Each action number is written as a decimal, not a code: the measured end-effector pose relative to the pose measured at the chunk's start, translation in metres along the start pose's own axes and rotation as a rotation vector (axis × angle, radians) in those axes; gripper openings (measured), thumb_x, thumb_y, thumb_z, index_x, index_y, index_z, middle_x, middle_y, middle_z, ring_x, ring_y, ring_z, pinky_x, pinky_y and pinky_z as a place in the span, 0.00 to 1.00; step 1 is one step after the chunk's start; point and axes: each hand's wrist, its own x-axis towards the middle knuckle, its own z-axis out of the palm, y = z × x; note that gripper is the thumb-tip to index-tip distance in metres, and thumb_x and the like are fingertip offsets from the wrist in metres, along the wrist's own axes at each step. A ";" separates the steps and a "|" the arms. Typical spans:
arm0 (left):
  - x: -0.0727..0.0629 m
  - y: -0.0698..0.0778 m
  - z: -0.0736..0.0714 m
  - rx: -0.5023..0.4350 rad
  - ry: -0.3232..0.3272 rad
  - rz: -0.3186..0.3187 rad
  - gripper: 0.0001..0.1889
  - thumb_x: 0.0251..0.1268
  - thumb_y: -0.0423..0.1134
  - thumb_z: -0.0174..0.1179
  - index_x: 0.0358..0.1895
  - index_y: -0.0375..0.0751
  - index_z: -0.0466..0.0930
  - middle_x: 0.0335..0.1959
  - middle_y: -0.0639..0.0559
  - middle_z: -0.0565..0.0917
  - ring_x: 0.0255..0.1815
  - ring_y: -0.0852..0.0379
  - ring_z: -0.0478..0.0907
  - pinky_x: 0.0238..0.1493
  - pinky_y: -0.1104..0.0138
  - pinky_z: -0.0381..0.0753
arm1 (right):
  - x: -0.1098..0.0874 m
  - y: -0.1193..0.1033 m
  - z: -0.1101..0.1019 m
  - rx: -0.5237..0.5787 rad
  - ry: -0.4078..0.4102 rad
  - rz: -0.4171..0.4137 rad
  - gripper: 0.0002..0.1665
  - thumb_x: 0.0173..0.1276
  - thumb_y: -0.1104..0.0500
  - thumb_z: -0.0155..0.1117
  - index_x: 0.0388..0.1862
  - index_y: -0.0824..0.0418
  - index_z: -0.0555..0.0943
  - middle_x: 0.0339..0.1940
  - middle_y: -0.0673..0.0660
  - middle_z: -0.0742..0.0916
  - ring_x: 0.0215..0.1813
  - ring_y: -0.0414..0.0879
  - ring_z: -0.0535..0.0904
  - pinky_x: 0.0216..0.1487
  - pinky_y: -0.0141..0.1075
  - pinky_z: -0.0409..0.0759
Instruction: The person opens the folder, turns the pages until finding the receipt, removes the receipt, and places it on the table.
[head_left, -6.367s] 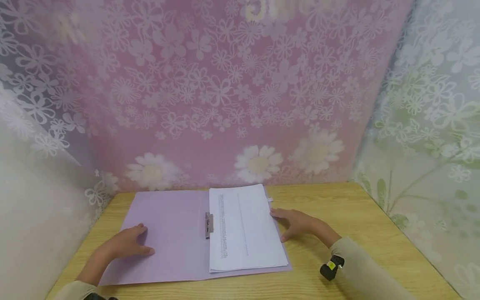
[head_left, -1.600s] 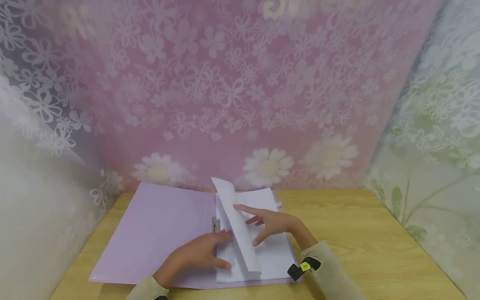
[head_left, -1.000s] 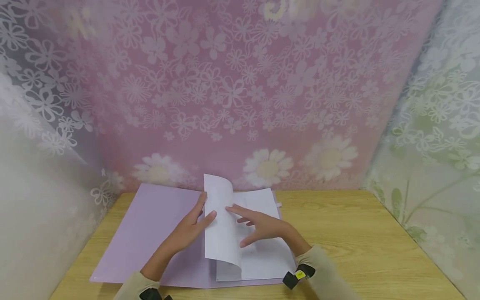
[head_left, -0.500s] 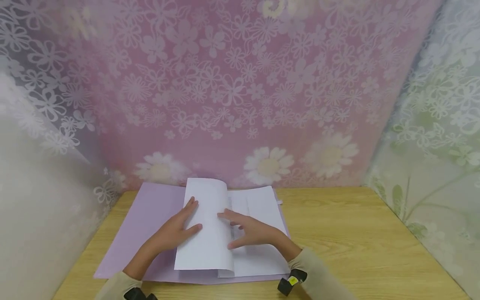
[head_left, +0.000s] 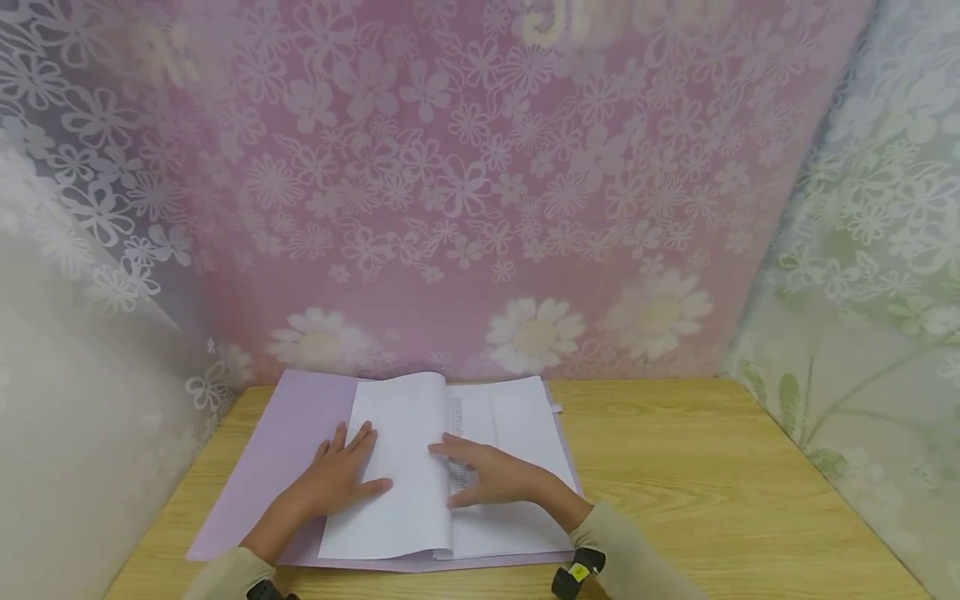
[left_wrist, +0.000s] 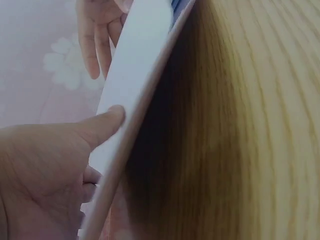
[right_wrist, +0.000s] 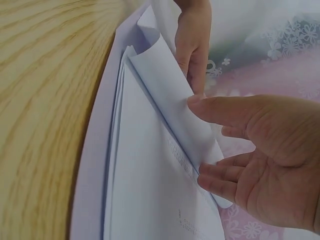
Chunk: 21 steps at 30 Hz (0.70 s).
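Note:
A light purple folder [head_left: 255, 483] lies spread on the table with a stack of printed sheets [head_left: 525, 433] on its right side. One white sheet [head_left: 405, 417] is folded over to the left, its blank back up and its fold curved near the binding. My left hand [head_left: 333, 475] rests on the left part of this sheet, fingers spread and thumb out. My right hand [head_left: 495, 475] has its fingertips and thumb at the curved fold, fingers mostly straight, as the right wrist view shows. The metal clip is hidden under the turned sheet.
The wooden table [head_left: 675, 467] extends to the right of the folder. A pink flowered backdrop [head_left: 450, 208] stands right behind it, with pale flowered panels on both sides. A small white tab [head_left: 557, 408] sticks out at the folder's right edge.
The sheet has gone from standing half raised to lying over on the left. My left hand moved left and down with it; my right hand shifted slightly left and nearer along the fold.

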 end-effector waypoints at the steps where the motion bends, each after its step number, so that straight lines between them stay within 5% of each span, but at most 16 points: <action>1: 0.001 0.000 0.000 0.003 -0.006 -0.006 0.50 0.66 0.62 0.64 0.78 0.29 0.56 0.81 0.32 0.54 0.81 0.21 0.38 0.73 0.26 0.44 | 0.000 0.000 0.000 -0.005 0.000 -0.003 0.46 0.66 0.48 0.74 0.80 0.49 0.64 0.84 0.60 0.61 0.84 0.54 0.57 0.80 0.51 0.62; 12: 0.017 0.008 -0.002 -0.076 -0.150 0.034 0.45 0.63 0.48 0.70 0.77 0.29 0.59 0.79 0.28 0.58 0.79 0.22 0.48 0.75 0.30 0.48 | -0.002 0.001 -0.003 0.006 -0.006 0.025 0.43 0.68 0.48 0.72 0.79 0.50 0.67 0.83 0.58 0.65 0.83 0.53 0.59 0.81 0.49 0.61; 21: 0.032 0.025 -0.008 -0.091 -0.184 -0.062 0.48 0.51 0.48 0.79 0.73 0.28 0.66 0.75 0.26 0.65 0.77 0.27 0.60 0.74 0.37 0.63 | 0.001 0.009 -0.010 0.022 -0.012 -0.006 0.41 0.70 0.47 0.70 0.79 0.51 0.67 0.81 0.55 0.68 0.80 0.51 0.65 0.73 0.44 0.74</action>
